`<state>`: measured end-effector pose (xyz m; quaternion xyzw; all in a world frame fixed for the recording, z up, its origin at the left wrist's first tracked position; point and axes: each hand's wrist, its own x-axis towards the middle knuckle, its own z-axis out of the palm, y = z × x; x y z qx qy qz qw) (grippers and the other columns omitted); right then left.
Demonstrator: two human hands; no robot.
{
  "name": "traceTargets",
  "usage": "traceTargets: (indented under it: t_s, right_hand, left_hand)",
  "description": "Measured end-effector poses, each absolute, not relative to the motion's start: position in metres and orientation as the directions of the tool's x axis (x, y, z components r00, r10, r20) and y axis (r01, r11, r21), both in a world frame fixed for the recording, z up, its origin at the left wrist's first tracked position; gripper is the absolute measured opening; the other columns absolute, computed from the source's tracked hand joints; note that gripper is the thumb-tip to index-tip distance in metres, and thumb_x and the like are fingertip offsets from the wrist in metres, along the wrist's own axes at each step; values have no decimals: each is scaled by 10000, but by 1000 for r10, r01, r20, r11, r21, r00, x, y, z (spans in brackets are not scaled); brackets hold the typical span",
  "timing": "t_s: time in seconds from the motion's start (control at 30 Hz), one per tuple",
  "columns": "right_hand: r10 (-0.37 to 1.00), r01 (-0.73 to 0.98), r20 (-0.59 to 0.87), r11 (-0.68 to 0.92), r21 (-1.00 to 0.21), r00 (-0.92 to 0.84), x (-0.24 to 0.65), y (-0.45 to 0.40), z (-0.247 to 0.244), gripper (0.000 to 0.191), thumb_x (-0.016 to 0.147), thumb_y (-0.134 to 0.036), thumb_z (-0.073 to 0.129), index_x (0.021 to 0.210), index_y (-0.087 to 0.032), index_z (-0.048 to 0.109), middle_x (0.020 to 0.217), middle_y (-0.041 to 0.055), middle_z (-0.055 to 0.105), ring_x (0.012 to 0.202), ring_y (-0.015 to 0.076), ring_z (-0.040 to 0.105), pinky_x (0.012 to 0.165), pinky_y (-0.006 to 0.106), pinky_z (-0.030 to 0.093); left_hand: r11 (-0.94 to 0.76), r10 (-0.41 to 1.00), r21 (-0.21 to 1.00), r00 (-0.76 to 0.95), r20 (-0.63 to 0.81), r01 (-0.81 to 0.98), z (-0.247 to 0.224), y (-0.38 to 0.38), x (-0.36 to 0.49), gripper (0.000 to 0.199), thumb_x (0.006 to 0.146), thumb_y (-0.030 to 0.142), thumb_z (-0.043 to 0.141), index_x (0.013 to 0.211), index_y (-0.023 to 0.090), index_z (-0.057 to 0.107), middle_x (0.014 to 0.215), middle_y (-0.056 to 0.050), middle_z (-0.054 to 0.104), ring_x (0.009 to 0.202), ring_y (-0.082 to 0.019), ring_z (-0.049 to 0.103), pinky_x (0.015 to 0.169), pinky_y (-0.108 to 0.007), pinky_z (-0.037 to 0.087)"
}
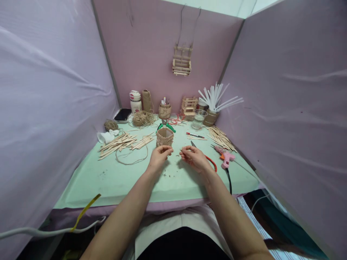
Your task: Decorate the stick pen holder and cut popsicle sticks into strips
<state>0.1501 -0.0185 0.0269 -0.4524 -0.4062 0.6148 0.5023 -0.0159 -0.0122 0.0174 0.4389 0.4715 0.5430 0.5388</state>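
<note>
Head view: hexagonal wooden pot (165, 133) upright, opening up, just beyond left hand (162, 156), contact unclear; right hand (194, 157) farther, off to right. Both hands: thumb and fingertips drawn near together; whether closed on anything, cannot tell.

Right hand (197, 159) partly hides scissors (213, 162); what its fingers (187, 153) pinch (if anything) looks too small to tell.

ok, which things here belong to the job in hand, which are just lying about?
Likely the job: open-topped cup by the left hand, red-handled scissors near the right hand, pink glue gun, wooden sticks, twine.

Likely lying about: dark-screened device, lidded bottle, hanging wooden piece.
</note>
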Motion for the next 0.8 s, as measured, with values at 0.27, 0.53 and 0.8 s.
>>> traceTargets:
  t_s: [0.27,0.53,0.8]
  right_hand:
    - [999,-144,-29,-25,-989,26,142,-17,19,296,587,-351,777,781,-194,618,690,5,663,639,140,610,657,282,498]
    - [994,-7,72,73,-997,80,140,-11,5,227,617,-326,720,795,-185,708,718,12,674,674,152,584,670,290,456]
    - [992,-38,96,99,-994,83,132,-14,-1,218,625,-330,718,793,-194,686,696,3,659,639,145,578,643,287,475]
  left_hand:
    - [4,999,991,-46,-10,-131,17,-13,-15,236,590,350,745,731,170,688,654,-23,627,626,-130,525,550,-232,349]
    - [-10,997,997,-80,4,-78,5,-7,-16,187,592,296,735,720,165,695,647,-23,638,631,-136,546,580,-241,388]
    - [25,997,996,-76,-32,-86,5,-8,-12,187,574,290,743,696,157,693,604,-29,634,565,-126,534,534,-238,393]
